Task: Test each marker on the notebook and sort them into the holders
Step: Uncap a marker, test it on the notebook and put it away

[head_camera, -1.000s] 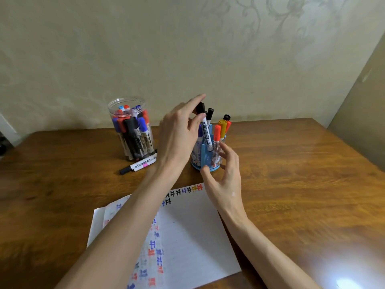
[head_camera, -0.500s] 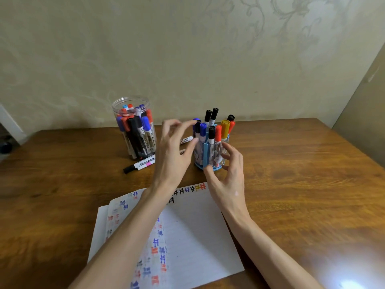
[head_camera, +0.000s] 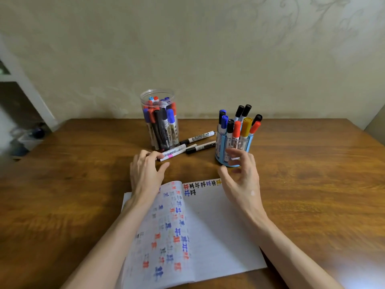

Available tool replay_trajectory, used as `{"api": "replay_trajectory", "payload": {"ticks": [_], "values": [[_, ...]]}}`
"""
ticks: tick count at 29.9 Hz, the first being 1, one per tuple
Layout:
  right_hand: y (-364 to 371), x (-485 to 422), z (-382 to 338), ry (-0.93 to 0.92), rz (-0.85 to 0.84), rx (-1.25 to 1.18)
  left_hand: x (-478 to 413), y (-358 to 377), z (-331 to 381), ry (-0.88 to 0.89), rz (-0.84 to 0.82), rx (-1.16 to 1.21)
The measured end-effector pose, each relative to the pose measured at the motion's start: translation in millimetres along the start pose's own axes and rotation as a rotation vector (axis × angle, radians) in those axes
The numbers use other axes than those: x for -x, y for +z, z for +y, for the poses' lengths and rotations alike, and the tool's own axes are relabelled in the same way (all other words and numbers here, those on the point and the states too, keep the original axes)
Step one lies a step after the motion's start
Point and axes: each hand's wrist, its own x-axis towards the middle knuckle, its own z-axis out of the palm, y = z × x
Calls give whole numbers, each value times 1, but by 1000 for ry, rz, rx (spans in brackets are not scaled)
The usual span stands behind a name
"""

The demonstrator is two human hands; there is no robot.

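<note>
Next marker [head_camera: 174, 152] lies on the counter [head_camera: 312, 184], just in front of the jar [head_camera: 159, 122]. Left hand [head_camera: 145, 172]: fingertips on its near end, thumb clear, no pinch yet. Right hand [head_camera: 242, 178]: loose, empty, beside the holder [head_camera: 233, 161]. Marker looks light and stiff with a slick barrel, so it will probably roll; pinch mid-barrel. Spare markers [head_camera: 199, 137] lie just behind and the jar crowds the reach. Notebook [head_camera: 218, 226] is under the wrists.

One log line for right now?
left hand: touches pink-labelled marker | right hand: open, at blue holder | two more markers on table
</note>
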Motion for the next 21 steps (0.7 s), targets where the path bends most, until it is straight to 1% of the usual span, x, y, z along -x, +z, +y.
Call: {"api": "replay_trajectory", "payload": {"ticks": [6, 12, 15, 17, 18, 19, 21], "values": [[1, -2, 5, 23, -19, -15, 0, -1, 0, 14, 15, -20], [3, -1, 7, 16, -24, 12, 1, -3, 1, 37, -4, -61], [3, -1, 6, 14, -46, 35, 3, -18, -1, 11, 36, -41], [4, -1, 5, 36, -98, 17, 7, -33, 2, -47, 59, 22], [5, 0, 3, 42, -136, -1, 9, -41, 5, -85, 49, 92], [6, 1, 2, 46, -181, -20, 12, -47, 9, -116, 6, 182], [9, 3, -3, 62, -278, -82, 21, -56, 22, -108, -153, 363]]}}
